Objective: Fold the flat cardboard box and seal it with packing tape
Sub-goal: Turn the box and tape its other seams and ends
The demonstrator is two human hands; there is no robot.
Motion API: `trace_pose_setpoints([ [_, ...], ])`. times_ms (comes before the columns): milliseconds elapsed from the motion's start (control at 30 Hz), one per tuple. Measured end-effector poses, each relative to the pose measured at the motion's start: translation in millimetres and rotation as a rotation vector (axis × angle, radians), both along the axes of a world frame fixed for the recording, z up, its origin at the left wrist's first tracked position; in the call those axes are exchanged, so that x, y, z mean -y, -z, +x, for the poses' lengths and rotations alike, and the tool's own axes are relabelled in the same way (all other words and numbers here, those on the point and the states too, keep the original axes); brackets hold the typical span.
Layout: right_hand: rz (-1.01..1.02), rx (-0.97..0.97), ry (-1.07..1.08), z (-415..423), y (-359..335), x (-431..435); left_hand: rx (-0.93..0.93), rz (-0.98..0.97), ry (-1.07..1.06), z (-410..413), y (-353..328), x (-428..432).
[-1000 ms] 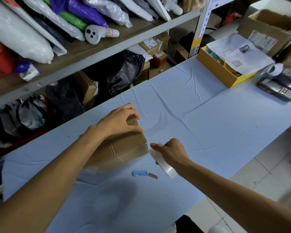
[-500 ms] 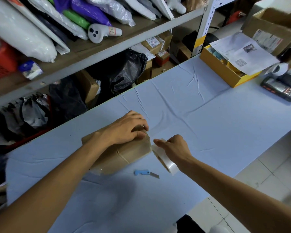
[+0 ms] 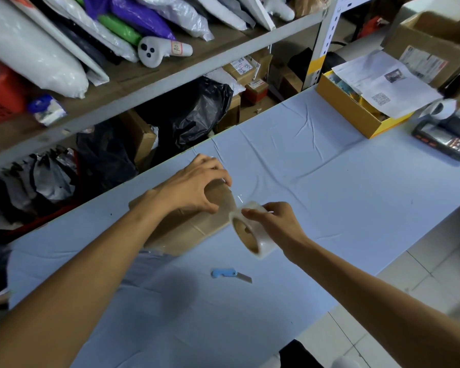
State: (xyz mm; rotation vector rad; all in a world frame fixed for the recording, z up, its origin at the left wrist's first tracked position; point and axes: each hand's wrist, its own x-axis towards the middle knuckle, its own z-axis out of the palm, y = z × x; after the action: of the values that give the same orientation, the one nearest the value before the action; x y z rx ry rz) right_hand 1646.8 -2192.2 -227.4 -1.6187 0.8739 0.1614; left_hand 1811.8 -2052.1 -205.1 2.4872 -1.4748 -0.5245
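The cardboard box [image 3: 191, 229] sits folded on the table [image 3: 329, 195], seemingly taped along one seam. My left hand [image 3: 194, 187] grips its end and my right hand [image 3: 274, 224] holds the tape roll [image 3: 252, 235] beside it. Cutting the tape remains, I judge.

Yellow box [image 3: 345, 108] near handheld scanner [image 3: 446, 140]; black bag [image 3: 194, 115]

The left hand [image 3: 194, 187] covers the far end of the cardboard box [image 3: 197, 229] (that edge is out of sight). The right hand [image 3: 274, 221] hides the far side of the tape roll [image 3: 263, 247]. Print on the paper sheet [image 3: 383, 83] is too small to read.
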Motion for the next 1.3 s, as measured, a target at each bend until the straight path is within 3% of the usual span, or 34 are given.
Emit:
trace_pose_setpoints([
  [133,0.019,-0.068,-0.101,-5.7,11.8,13.0,-0.078,0.012,0.005,2.4,11.6,1.8],
  [300,-0.290,-0.352,-0.268,-0.3,20.1,13.0,-0.107,0.010,-0.022,4.6,17.3,4.6],
  [367,-0.264,-0.297,-0.248,2.0,16.5,13.8,-0.152,0.015,-0.057,8.4,19.1,1.4],
  [500,-0.028,-0.039,-0.125,-7.4,7.7,27.8,-0.324,-0.030,-0.141,14.1,19.2,3.8],
  [600,0.068,0.037,-0.149,-20.2,9.5,35.3,-0.292,-0.083,-0.163,14.0,24.0,5.7],
  [767,0.100,-0.136,-0.216,-20.2,23.6,32.0,-0.284,-0.080,-0.138,7.6,23.2,4.7],
  [867,-0.203,-0.296,-0.290,-20.7,37.3,26.6,-0.279,-0.079,-0.141,6.3,20.9,4.9],
  [933,-0.271,-0.290,-0.307,-22.2,36.5,23.9,-0.284,-0.091,-0.165,5.7,19.7,5.0],
  [1100,-0.076,-0.109,-0.224,-22.9,18.3,29.5,-0.243,-0.092,-0.216,3.1,15.0,11.8],
  [1300,0.049,-0.083,-0.242,-33.3,15.0,38.2,-0.209,-0.080,-0.240,-4.8,12.9,16.9],
])
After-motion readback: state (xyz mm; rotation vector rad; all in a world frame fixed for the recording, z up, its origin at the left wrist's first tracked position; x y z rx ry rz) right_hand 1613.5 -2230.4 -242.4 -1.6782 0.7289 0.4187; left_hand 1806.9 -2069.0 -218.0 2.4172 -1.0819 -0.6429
